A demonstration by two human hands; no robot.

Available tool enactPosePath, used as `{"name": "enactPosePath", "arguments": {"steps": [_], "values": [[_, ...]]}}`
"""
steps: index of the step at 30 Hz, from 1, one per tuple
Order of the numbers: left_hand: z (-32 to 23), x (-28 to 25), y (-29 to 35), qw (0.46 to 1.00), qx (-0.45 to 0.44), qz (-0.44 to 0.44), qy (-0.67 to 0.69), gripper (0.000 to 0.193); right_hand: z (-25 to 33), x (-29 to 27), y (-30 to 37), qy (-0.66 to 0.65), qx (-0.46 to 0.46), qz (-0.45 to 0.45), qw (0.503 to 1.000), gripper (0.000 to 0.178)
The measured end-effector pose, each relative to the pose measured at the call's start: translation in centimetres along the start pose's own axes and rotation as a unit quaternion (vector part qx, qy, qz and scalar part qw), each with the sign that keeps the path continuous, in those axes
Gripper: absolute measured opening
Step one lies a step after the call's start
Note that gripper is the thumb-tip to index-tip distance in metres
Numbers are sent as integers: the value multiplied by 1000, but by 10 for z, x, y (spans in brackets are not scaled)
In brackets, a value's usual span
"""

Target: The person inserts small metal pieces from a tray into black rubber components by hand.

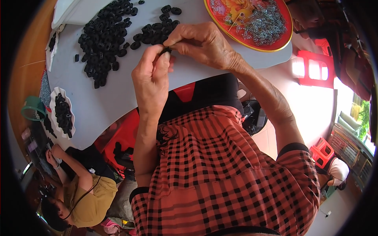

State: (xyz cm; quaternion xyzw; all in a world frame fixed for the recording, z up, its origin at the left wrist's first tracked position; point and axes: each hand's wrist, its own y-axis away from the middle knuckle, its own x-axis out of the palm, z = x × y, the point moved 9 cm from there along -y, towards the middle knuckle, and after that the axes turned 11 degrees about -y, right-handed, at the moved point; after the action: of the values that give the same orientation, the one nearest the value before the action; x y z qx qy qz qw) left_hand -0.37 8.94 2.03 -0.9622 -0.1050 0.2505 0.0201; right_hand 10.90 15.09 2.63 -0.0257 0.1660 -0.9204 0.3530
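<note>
both hands pinch one small black ring [166,50]: left hand [151,78], right hand [201,43] fingers closed on it; slip risk, ring could drop off surface [118,98] edge.

Bare table [118,94] below hands; ring pile [104,37], tray [252,23] probably block beyond.

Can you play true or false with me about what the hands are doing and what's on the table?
1. Both hands pinch one small black ring between them. True: the left hand and right hand meet on it.
2. The big pile of black rings lies in the red tray. False: it lies on the grey table.
3. The red tray holds small silver metal pieces. True.
4. The white dish at the table's edge is empty. False: black rings fill it.
</note>
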Motion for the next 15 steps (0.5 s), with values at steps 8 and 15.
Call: {"name": "enactPosePath", "arguments": {"steps": [8,15], "values": [[19,13,-11,982,-61,55,169,16,-5,-4,-1,-15,7,-27,999,19],[17,7,-12,987,-43,44,146,20,7,-2,-2,61,-40,-22,997,23]]}}
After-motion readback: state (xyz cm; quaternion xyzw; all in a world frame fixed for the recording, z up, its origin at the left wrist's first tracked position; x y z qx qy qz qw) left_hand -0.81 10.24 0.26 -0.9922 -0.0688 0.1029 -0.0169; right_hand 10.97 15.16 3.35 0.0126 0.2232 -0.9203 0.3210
